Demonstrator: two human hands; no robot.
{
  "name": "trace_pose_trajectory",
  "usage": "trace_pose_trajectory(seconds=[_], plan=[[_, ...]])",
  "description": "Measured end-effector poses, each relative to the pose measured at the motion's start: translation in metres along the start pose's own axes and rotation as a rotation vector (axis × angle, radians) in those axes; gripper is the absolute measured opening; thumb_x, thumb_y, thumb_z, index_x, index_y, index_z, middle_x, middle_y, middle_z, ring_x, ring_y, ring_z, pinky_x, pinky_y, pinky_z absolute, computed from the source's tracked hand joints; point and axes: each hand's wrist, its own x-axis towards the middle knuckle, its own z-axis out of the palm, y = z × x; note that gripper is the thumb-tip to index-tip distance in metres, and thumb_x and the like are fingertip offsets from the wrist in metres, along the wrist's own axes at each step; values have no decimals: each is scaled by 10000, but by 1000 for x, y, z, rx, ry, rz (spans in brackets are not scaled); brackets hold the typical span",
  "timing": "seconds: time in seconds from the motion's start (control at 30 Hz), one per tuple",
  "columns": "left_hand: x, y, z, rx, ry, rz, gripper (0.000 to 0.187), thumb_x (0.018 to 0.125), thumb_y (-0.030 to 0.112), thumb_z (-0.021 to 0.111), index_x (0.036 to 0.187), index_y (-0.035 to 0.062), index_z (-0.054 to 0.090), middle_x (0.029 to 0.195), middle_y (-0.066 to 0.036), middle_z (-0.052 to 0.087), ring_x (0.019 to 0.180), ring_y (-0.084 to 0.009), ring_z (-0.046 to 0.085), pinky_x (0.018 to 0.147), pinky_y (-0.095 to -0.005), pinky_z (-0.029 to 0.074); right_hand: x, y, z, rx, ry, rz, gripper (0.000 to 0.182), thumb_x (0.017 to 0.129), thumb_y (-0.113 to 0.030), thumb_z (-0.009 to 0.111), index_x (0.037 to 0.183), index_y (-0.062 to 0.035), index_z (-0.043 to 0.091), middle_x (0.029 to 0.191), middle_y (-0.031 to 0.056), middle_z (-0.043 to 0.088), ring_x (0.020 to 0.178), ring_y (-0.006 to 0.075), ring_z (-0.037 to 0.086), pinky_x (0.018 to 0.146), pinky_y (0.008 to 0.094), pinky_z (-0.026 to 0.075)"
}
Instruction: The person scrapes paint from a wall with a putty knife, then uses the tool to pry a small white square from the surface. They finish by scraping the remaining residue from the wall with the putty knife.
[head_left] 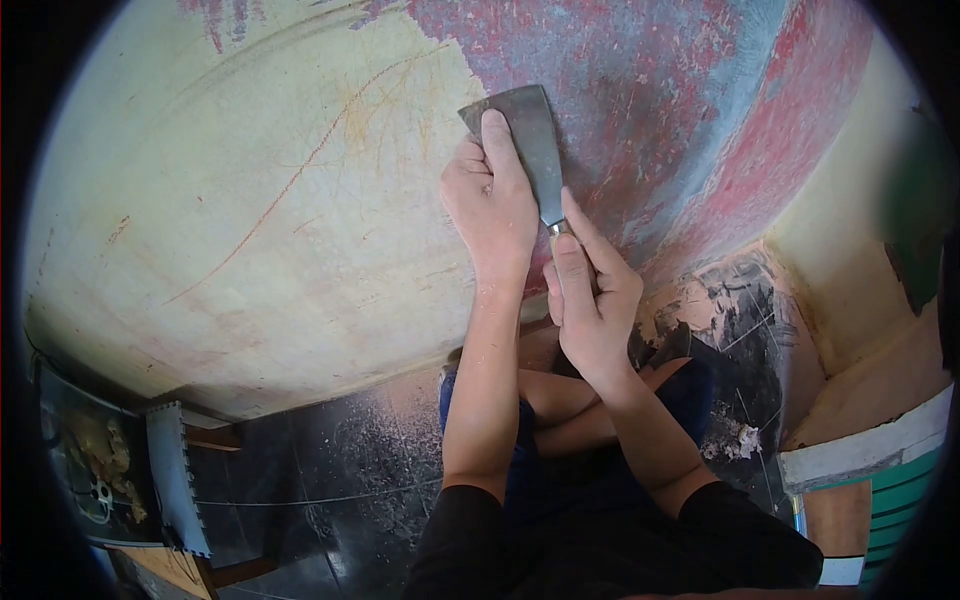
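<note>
One scraper (543,165), wrapped tightly by the right hand (600,305) and clasped at its blade by the left hand (495,205), overlaps the paint's (650,110) ragged edge; cream wall (250,190) spreads open leftward.

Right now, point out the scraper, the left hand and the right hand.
Scraper (541,150): head view, on the metal blade.
Left hand (500,205): head view, near the thumb's base.
Right hand (599,312): head view, near the thumb's base.

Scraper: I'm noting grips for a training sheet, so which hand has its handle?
The right hand grips the handle, below the scraper's blade. The left hand is higher up, its thumb on the metal blade instead.
</note>
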Motion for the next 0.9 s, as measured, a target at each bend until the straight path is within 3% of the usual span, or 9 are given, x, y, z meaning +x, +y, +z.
trace_pose_trajectory(seconds=[0.1, 0.17, 0.2, 0.27, 0.33, 0.43, 0.53, 0.63, 0.9], plan=[[10, 6, 4, 3, 38, -14, 494, 1077, 330, 585, 702, 10, 615, 611, 38, 536, 581, -40, 417, 516, -278, 333, 9, -7, 7, -25, 10, 17, 412, 1055, -129, 601, 1440, 18, 595, 771, -33, 569, 705, 31, 442, 618, 225, 405], [35, 39, 11, 32, 47, 298, 537, 1056, 338, 595, 634, 10, 534, 579, 20, 500, 561, -63, 406, 514, -307, 338, 41, -14, 18, -32, 55, -187, 402, 1051, -124, 600, 1425, 21, 609, 755, -51, 550, 681, 30, 431, 602, 225, 394], [44, 58, 15, 34, 48, 301, 537, 1056, 338, 595, 634, 10, 534, 579, 20, 500, 561, -63, 406, 514, -307, 338, 53, -29, 19, -28, 55, -188, 402, 1051, -124, 600, 1425, 21, 609, 755, -51, 550, 681, 30, 431, 602, 225, 394], [58, 89, 21, -141, 49, 110, 565, 1042, 339, 596, 610, -5, 475, 565, 6, 462, 568, -74, 397, 523, -332, 349, 71, -61, 19, 83, 22, -257, 388, 1047, -128, 601, 1406, 18, 627, 749, -58, 545, 667, 24, 429, 587, 225, 382], [56, 71, 21, -101, 56, 234, 551, 1046, 337, 594, 629, -15, 517, 566, 9, 448, 590, -71, 398, 538, -336, 360, 66, -61, 12, 74, 8, -248, 374, 1051, -111, 592, 1399, 17, 634, 725, -61, 539, 673, 13, 435, 582, 220, 376], [25, 28, 16, 2, 35, 248, 521, 1057, 334, 597, 669, -12, 577, 587, 19, 458, 614, -67, 410, 546, -323, 365, 32, -24, 4, 73, -13, -153, 389, 1064, -95, 571, 1438, 8, 604, 753, -57, 531, 669, 16, 444, 583, 219, 384], [-11, -7, 7, -8, 72, 71, 481, 1076, 331, 590, 730, -1, 629, 625, 42, 491, 617, -58, 410, 544, -301, 353, -4, -1, -5, 119, -36, 77, 441, 1085, -91, 545, 1516, -4, 519, 825, -40, 532, 685, 27, 453, 591, 215, 396], [-21, -17, -5, -32, 25, -28, 484, 1084, 312, 575, 742, -29, 594, 605, -75, 526, 614, -108, 425, 561, -354, 381, -21, -4, -9, 253, -181, 154, 528, 1104, -118, 531, 1600, -15, 381, 941, -19, 540, 724, 34, 457, 627, 205, 405], [-16, -7, -2, -38, -6, -65, 455, 1087, 311, 596, 710, 57, 622, 653, 81, 516, 605, -13, 381, 523, -248, 290, -31, 6, -8, 237, -100, 138, 498, 1112, -170, 529, 1581, -37, 433, 1003, -20, 577, 726, 30, 424, 624, 203, 401]])
